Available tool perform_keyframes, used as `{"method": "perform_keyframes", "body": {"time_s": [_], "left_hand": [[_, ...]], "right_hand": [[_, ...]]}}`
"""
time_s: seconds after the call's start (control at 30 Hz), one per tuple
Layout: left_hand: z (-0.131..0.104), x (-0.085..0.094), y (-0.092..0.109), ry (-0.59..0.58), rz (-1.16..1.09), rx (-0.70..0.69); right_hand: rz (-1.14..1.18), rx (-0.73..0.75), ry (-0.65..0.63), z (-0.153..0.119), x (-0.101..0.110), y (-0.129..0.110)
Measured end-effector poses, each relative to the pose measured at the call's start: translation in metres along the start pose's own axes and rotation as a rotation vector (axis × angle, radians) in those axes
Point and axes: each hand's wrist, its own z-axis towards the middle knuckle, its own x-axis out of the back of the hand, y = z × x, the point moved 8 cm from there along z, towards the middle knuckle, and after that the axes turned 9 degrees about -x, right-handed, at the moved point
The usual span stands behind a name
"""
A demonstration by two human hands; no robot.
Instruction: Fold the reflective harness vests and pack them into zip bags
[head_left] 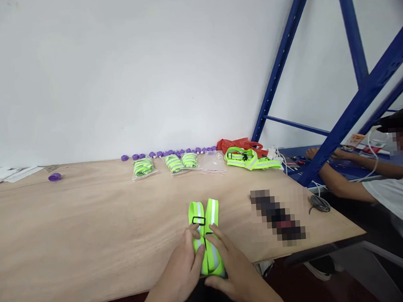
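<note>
Filling the bkgd: white wall (120,74), then wood table (72,224), blue metal frame (284,53) at R end. Person in white top (398,197) far R, arms over blue surface (348,170).

R hand (233,264) spread fairly wide, fingertips on strap's R side, thumb apart at its lower end. L hand (182,267) narrow, thumb + fingers holding strap's L edge. Lime reflective strap (214,256) folded lengthwise, btwn both hands at near table edge; upper loops stick out past fingertips.

Pixelated dark item (278,214) on table, R of hands, ID unclear. Red material (237,144) at rear, 2nd lime strap (253,161) touching it. White papers (6,176) rear L. 3 bagged lime bundles (143,167) near wall, L of red. Small purple pcs (159,154) in row along wall. Black buckle (198,221) on held strap, just beyond L fingertips.
</note>
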Motion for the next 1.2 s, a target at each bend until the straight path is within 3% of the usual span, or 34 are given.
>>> {"method": "perform_keyframes", "body": {"time_s": [0.2, 0.33, 0.43, 0.53, 0.63, 0.77, 0.9, 1.07, 1.2], "left_hand": [[-0.009, 0.008, 0.007, -0.198, 0.162, -0.115], [-0.014, 0.013, 0.010, -0.272, 0.237, -0.173], [-0.008, 0.020, 0.012, -0.212, 0.275, -0.176], [0.009, 0.023, 0.015, -0.120, 0.301, -0.193], [0.032, 0.025, 0.008, -0.003, 0.318, -0.114], [0.049, 0.027, -0.009, 0.130, 0.468, 0.069], [0.051, 0.031, -0.015, 0.244, 0.626, 0.158], [0.056, 0.019, -0.014, 0.208, 0.465, 0.129], [0.063, 0.008, -0.008, 0.237, 0.202, 0.010]], "right_hand": [[-0.125, 0.080, -0.015, -0.009, 0.000, 0.007], [-0.066, 0.161, 0.003, -0.010, 0.007, 0.004], [0.036, 0.137, 0.045, -0.006, 0.016, 0.005], [0.146, 0.024, 0.174, 0.003, 0.029, 0.015], [0.178, -0.047, 0.278, 0.017, 0.039, 0.024], [0.122, -0.067, 0.263, 0.038, 0.047, 0.028], [0.091, -0.103, 0.253, 0.049, 0.050, 0.035], [-0.003, -0.198, 0.359, 0.052, 0.052, 0.051], [0.031, -0.166, 0.334, 0.056, 0.048, 0.050]]}}
